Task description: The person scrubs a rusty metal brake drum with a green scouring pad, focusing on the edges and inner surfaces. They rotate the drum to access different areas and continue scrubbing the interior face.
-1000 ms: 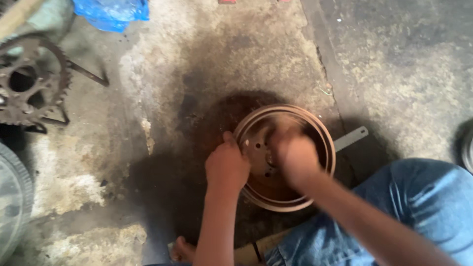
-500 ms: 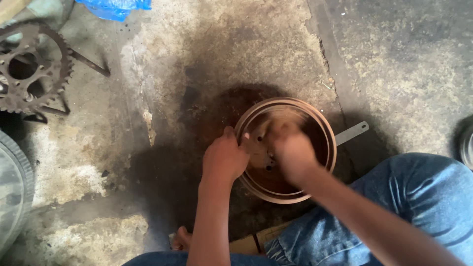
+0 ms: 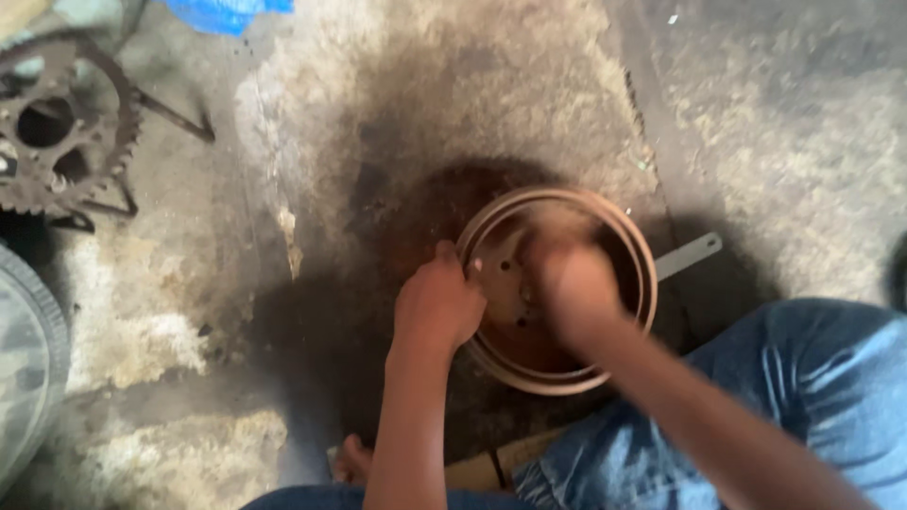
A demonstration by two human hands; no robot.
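Two bare hands work at a rusty round wheel rim (image 3: pixel 619 364) that lies flat on the stained concrete floor (image 3: pixel 312 142), right of the middle of the view. At the far left, a toothed sprocket (image 3: pixel 57 127) sits on the floor, with the curved edge of a tyre (image 3: pixel 28 368) below it. A scrap of blue plastic (image 3: pixel 227 13) shows at the top edge. The left hand (image 3: pixel 436 307) is curled narrow, its fingers gripping the rim's left lip. The right hand (image 3: pixel 576 293) is inside the rim, over the pale centre plate (image 3: pixel 505 283); it is blurred, so I cannot tell whether it is closed on anything. A flat grey metal bar (image 3: pixel 690 255) sticks out from behind the rim to the right. A knee in blue jeans (image 3: pixel 812 387) fills the lower right corner, just beside the rim.
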